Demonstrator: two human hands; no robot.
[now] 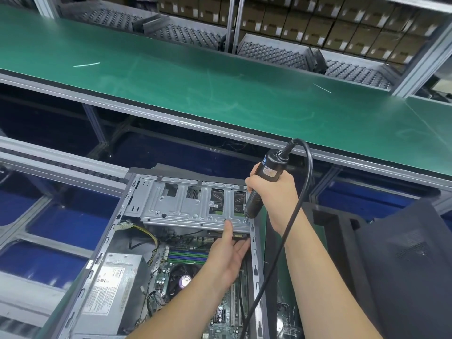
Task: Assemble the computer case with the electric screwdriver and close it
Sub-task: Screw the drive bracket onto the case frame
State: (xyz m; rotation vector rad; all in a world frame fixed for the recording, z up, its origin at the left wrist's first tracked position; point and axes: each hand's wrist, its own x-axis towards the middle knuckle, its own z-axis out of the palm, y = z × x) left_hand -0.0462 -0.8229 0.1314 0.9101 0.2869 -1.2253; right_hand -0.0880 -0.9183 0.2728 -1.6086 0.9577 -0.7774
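The computer case (pixel 156 241) lies open on its side near the bottom of the view, its steel drive cage (pixel 193 204) spanning the far end above the motherboard (pixel 186 270). The right hand (pixel 271 192) is wrapped around the electric screwdriver (pixel 261 187), held upright with its tip at the cage's right front corner. The left hand (pixel 227 253) reaches under the cage's front edge, thumb pressed on that edge, fingers straight and uncurled. The sheet-metal cage looks stiff but thin-edged, best steadied at its folded rim; the board beneath looks fragile. A dark side panel (pixel 403 265) waits at right, likely light and flexible.
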